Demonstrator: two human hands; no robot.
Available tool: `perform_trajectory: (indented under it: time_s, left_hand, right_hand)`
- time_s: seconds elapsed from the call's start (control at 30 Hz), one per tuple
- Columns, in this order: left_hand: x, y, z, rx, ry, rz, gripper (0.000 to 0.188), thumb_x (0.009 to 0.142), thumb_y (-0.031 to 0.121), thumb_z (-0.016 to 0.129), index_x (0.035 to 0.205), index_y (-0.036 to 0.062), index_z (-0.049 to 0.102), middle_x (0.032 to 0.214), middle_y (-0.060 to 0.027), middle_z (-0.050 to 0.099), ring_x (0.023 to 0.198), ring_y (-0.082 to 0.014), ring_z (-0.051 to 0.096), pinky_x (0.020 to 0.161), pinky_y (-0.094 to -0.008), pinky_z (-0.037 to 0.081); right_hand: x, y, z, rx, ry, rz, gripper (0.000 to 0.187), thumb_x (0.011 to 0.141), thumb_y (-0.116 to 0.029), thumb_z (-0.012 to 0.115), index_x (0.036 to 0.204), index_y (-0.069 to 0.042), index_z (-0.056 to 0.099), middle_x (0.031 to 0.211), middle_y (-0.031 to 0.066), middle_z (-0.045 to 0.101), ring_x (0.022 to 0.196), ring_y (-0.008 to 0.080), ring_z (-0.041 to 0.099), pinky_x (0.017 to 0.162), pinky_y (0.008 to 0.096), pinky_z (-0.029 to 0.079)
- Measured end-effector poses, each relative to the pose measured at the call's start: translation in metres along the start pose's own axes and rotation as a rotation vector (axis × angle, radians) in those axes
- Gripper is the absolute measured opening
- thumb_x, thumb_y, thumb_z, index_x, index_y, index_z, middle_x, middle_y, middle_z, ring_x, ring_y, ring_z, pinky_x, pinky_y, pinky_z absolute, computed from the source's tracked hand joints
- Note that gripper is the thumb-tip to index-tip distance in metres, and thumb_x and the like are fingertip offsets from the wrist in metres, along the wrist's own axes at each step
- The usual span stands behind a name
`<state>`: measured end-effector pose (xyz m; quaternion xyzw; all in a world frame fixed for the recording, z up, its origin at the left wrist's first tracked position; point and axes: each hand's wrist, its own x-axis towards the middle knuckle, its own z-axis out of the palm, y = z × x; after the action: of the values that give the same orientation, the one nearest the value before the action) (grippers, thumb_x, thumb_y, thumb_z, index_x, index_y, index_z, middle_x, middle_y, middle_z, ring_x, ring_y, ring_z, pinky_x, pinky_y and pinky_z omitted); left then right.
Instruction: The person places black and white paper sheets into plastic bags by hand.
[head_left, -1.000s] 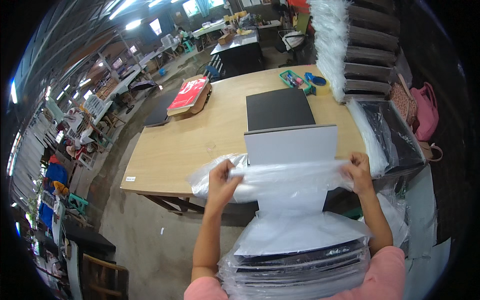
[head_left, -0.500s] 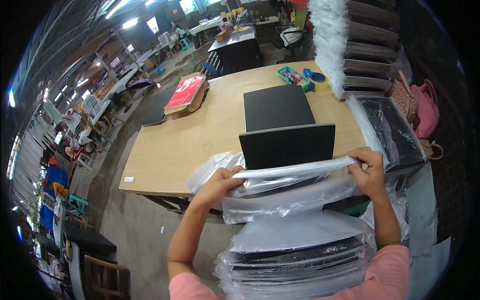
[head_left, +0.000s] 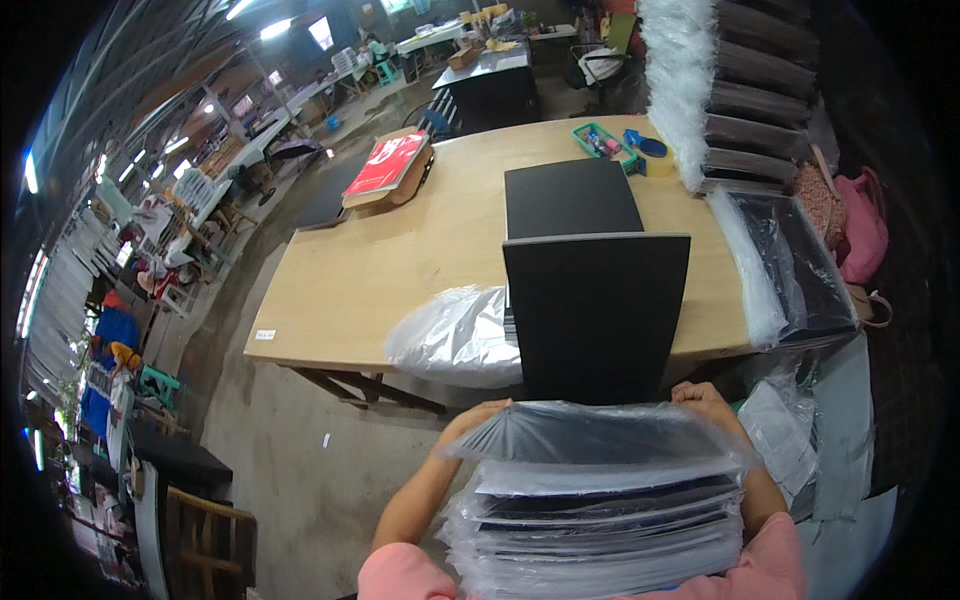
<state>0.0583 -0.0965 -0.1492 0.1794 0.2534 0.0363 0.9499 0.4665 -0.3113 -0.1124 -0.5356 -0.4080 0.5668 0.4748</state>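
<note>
A flat black panel [head_left: 598,310] stands on edge at the near side of the table, its lower end meeting a clear plastic bag [head_left: 610,430]. My left hand [head_left: 480,418] is closed on the bag's left corner, and my right hand [head_left: 708,402] grips its right side, with the plastic stretched between them. Whether the panel's lower end is inside the bag or behind it, I cannot tell. Just behind the panel lies a stack of black panels [head_left: 570,195]. Close to my body, below the bag, is a pile of plastic-wrapped dark panels [head_left: 610,530].
Loose clear plastic [head_left: 455,335] spreads over the front edge of the wooden table [head_left: 420,265]. A red-topped pile [head_left: 385,165] lies at the far left; a green basket [head_left: 605,145] and a tape dispenser [head_left: 648,147] sit at the back. Tall wrapped stacks [head_left: 755,100] rise on the right.
Both hands have come down toward my body with the bag. More of the standing panel's black face now shows, and its lower end is nearer to me.
</note>
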Motion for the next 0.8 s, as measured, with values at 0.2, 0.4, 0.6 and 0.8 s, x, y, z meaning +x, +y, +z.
perform_trajectory:
  time_s: [0.2, 0.4, 0.6, 0.8]
  left_hand:
    - [0.015, -0.053, -0.027, 0.125, 0.124, 0.319, 0.007, 0.087, 0.009, 0.057, 0.093, 0.0078, 0.061, 0.079, 0.0012, 0.057, 0.067, -0.0084, 0.051, 0.059, -0.0243, 0.043]
    - [0.007, -0.063, -0.024, 0.382, 0.011, 0.787, 0.009, 0.086, 0.01, 0.058, 0.094, 0.0073, 0.062, 0.084, 0.0003, 0.06, 0.077, -0.0107, 0.057, 0.068, -0.0269, 0.049]
    - [0.002, -0.062, 0.011, 0.613, 0.484, 0.446, 0.031, 0.089, 0.037, 0.062, 0.076, 0.0086, 0.06, 0.065, 0.0027, 0.051, 0.056, -0.0049, 0.045, 0.045, -0.0217, 0.032]
    - [0.027, -0.063, -0.019, 0.33, 0.398, 0.371, 0.026, 0.088, 0.031, 0.064, 0.076, 0.0092, 0.061, 0.064, 0.0051, 0.05, 0.053, -0.0034, 0.044, 0.042, -0.0202, 0.032]
  right_hand:
    - [-0.011, -0.034, 0.022, 0.141, 0.071, 0.007, 0.028, 0.089, -0.027, 0.06, 0.091, 0.0, 0.067, 0.092, 0.0053, 0.062, 0.093, 0.0151, 0.054, 0.083, 0.029, 0.04]
    - [-0.027, -0.1, 0.059, -0.245, -0.333, -0.017, 0.026, 0.076, -0.019, 0.067, 0.091, 0.001, 0.06, 0.102, 0.0136, 0.063, 0.094, 0.0219, 0.059, 0.084, 0.0303, 0.043]
    - [0.001, -0.044, 0.02, -0.035, -0.162, 0.066, 0.019, 0.076, -0.011, 0.062, 0.09, 0.001, 0.059, 0.088, 0.0078, 0.062, 0.077, 0.0144, 0.057, 0.072, 0.0255, 0.044]
    - [0.033, 0.088, -0.039, -0.394, -0.038, -0.121, 0.018, 0.074, -0.011, 0.065, 0.088, -0.001, 0.061, 0.087, 0.007, 0.06, 0.077, 0.0145, 0.055, 0.07, 0.0258, 0.043]
